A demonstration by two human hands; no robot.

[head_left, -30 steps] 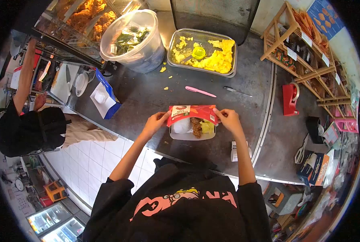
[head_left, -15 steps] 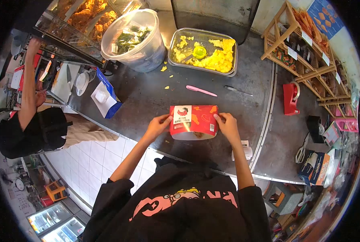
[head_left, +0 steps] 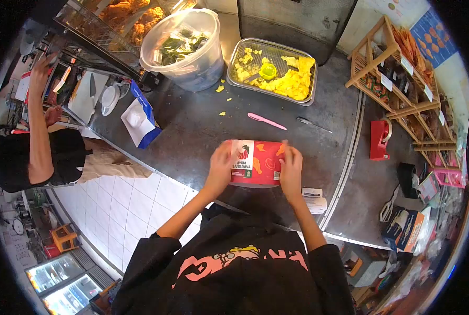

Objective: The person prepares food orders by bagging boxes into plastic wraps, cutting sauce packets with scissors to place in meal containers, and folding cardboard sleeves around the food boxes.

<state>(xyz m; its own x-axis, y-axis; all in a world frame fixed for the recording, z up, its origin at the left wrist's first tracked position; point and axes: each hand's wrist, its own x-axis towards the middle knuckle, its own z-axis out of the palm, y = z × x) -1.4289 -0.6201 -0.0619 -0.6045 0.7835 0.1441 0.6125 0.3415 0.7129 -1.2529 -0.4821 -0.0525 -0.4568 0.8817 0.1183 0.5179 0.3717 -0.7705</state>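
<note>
A red cardboard food box (head_left: 266,164) with a white printed label sits on the dark counter in front of my body. My left hand (head_left: 222,167) grips its left side, fingers curled over the upper left corner and slightly blurred. At the opposite side my right hand (head_left: 292,167) is closed on the right edge, fingertips near the upper right corner. The lid's front edge lies close to the near wall, and the inside of the box is hidden. Beyond the box lie a pink pen (head_left: 266,121) and a dark pen (head_left: 314,125).
A metal tray (head_left: 234,84) of yellow food with a green scoop (head_left: 267,71) stands behind, beside a plastic bucket (head_left: 205,65) of packets. Receipt paper (head_left: 314,201) and a red tape dispenser (head_left: 379,139) are to the right. At left are a blue-white carton (head_left: 140,122) and another person (head_left: 40,157).
Both hands have shifted from the box's side edges up toward its far corners. The front gap under the lid, with brown food showing, is now covered. The view has tilted slightly.
</note>
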